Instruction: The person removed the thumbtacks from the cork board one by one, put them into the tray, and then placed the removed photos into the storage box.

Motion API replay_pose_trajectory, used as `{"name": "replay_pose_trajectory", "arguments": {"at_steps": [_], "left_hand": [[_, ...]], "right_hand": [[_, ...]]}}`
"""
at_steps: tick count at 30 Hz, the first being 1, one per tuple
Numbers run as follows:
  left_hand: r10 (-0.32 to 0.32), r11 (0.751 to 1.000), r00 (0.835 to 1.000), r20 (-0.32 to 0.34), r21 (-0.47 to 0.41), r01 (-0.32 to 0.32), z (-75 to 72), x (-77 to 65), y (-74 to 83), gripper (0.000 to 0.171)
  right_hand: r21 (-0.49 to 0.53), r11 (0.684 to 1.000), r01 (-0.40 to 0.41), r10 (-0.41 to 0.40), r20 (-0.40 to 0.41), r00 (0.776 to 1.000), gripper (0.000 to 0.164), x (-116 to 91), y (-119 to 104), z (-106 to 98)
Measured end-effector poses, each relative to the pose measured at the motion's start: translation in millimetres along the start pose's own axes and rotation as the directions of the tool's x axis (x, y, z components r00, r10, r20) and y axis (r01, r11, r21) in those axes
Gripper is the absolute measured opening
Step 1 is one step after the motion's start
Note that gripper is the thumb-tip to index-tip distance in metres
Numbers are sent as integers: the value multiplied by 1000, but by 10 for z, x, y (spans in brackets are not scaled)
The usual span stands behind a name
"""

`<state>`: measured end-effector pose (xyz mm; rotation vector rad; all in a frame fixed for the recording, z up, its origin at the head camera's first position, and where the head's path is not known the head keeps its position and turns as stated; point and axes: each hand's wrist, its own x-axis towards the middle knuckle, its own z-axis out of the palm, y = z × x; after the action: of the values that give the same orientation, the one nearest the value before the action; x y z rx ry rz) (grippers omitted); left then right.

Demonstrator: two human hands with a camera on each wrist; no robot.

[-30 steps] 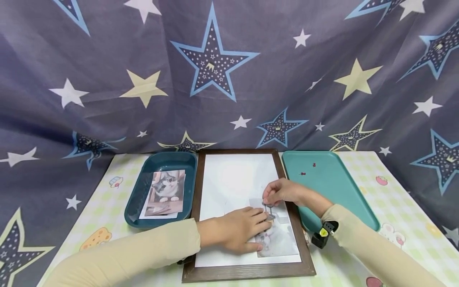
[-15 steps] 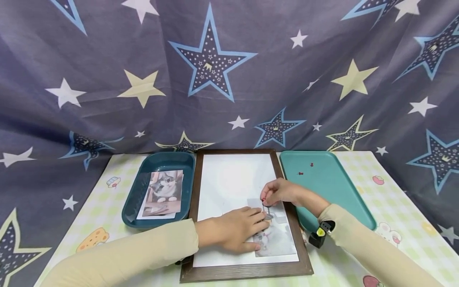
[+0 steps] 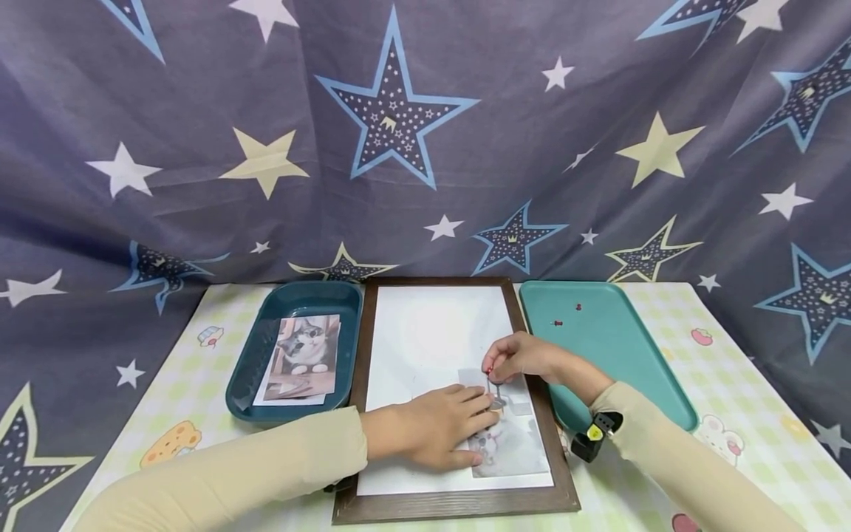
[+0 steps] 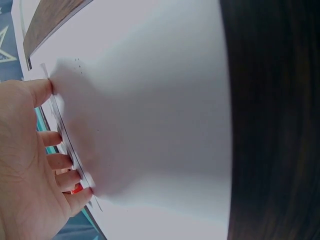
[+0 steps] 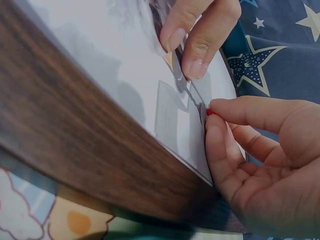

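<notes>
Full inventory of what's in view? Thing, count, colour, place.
picture frame: 1, dark brown, centre of table
white board: 1, white, inside frame
pale cat photo: 1, mostly grey, on board's near right
held push pin: 1, red, at photo's far edge
loose push pins: 2, red, in right tray
right tray: 1, green-teal, right of frame
left tray: 1, dark teal, left of frame
stacked photos: at least 2, top one pinkish with grey-white cat, in left tray
tablecloth: 1, pale green-white check, under everything
star-print curtain: grey-blue, behind table; panel count unclear
sleeves: 2, cream, on both arms
wrist device: 1 clear, black with yellow, right wrist
left hand: 1, bare, on photo
right hand: 1, bare, pinching pin
</notes>
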<state>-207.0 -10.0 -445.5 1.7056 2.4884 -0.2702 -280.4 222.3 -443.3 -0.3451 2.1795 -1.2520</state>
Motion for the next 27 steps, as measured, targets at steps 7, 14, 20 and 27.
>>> {"name": "replay_pose_trajectory", "arguments": {"at_steps": [7, 14, 20, 27], "left_hand": [[6, 1000, 1000, -3, 9, -6, -17, 0, -3, 66], [0, 1000, 1000, 2, 4, 0, -35, -1, -1, 67], [-4, 1000, 1000, 2, -1, 4, -35, -14, -4, 67], [-5, 1000, 1000, 8, -9, 5, -25, -6, 12, 67]], "right_hand": [[13, 1000, -10, 10, 5, 1000, 16, 2, -8, -15], [22, 1000, -13, 13, 8, 1000, 17, 3, -16, -15], [24, 1000, -9, 8, 9, 1000, 17, 4, -17, -14], [27, 999, -20, 20, 8, 1000, 17, -6, -9, -3]]}}
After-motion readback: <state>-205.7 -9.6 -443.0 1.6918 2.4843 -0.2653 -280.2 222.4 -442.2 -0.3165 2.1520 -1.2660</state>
